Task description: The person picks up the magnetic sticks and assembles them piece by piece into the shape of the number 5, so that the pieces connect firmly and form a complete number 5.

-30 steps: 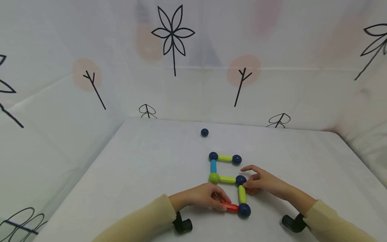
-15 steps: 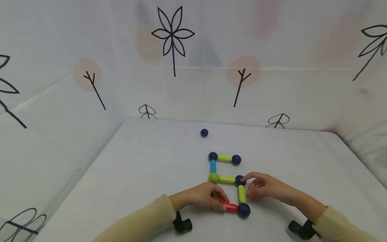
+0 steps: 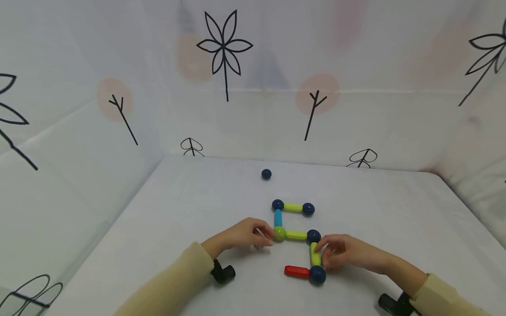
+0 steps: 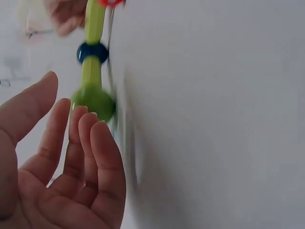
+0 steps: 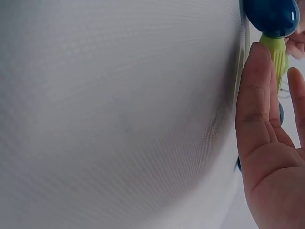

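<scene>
A chain of magnetic rods and balls lies on the white table. My left hand (image 3: 247,235) is beside the light-green ball (image 3: 279,234), its relaxed fingertips right at the ball and nothing gripped. From that ball a blue rod (image 3: 278,217) runs to the back, and a yellow-green rod (image 3: 296,235) leads right to a dark-blue ball (image 3: 314,236). My right hand (image 3: 348,253) rests its fingers along the yellow-green rod (image 3: 315,255) in front of that ball; in the right wrist view they are nearly straight. The red rod (image 3: 297,272) joins the nearest dark-blue ball (image 3: 317,275), untouched by either hand.
Behind the blue rod, a dark-blue ball (image 3: 278,205), a yellow-green rod (image 3: 293,207) and another dark-blue ball (image 3: 308,209) form the far end. A loose dark-blue ball (image 3: 266,174) sits farther back. Printed white cloth (image 3: 253,118) surrounds the table.
My left hand has let go of the red rod and moved back and left to the green ball. My right hand has shifted from the middle dark-blue ball toward me, along the rod.
</scene>
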The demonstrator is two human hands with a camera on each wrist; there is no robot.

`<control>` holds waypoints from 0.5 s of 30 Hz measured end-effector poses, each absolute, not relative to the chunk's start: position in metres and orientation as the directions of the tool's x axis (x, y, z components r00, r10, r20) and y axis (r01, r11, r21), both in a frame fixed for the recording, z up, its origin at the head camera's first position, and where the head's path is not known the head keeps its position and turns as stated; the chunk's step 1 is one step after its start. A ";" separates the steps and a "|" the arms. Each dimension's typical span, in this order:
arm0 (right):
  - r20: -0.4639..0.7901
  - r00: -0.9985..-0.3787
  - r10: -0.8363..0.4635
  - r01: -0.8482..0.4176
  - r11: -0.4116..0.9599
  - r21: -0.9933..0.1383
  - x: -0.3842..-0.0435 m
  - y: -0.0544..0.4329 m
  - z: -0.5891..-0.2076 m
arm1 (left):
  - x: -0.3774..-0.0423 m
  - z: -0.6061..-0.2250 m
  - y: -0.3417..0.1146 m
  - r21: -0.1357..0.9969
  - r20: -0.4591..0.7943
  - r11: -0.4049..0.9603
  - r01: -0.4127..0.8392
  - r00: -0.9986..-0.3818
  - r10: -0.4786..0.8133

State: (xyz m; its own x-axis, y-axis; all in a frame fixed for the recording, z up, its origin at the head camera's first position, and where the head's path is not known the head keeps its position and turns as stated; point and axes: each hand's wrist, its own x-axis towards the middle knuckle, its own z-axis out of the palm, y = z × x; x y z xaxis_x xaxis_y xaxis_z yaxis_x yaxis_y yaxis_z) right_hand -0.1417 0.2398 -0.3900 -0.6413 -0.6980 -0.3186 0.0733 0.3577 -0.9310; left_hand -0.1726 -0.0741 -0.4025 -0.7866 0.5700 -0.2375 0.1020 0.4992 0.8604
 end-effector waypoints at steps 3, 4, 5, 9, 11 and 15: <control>-0.313 -0.630 -0.710 0.065 0.354 -0.933 -0.141 0.241 -0.391 | -0.186 -0.401 -0.085 0.843 -0.222 0.527 0.109 -0.821 0.526; -0.312 -0.626 -0.715 0.063 0.352 -0.934 -0.141 0.241 -0.391 | -0.190 -0.400 -0.088 0.839 -0.218 0.533 0.108 -0.832 0.511; -0.310 -0.622 -0.720 0.061 0.350 -0.935 -0.140 0.241 -0.392 | -0.194 -0.400 -0.091 0.836 -0.211 0.538 0.109 -0.842 0.497; -0.301 -0.598 -0.743 0.055 0.337 -0.940 -0.139 0.241 -0.392 | -0.208 -0.400 -0.100 0.837 -0.191 0.539 0.092 -0.874 0.446; -0.301 -0.585 -0.753 0.056 0.333 -0.941 -0.139 0.240 -0.392 | -0.213 -0.401 -0.104 0.843 -0.183 0.532 0.079 -0.888 0.422; -0.302 -0.570 -0.765 0.048 0.335 -0.941 -0.137 0.238 -0.392 | -0.223 -0.401 -0.108 0.852 -0.165 0.520 0.059 -0.912 0.375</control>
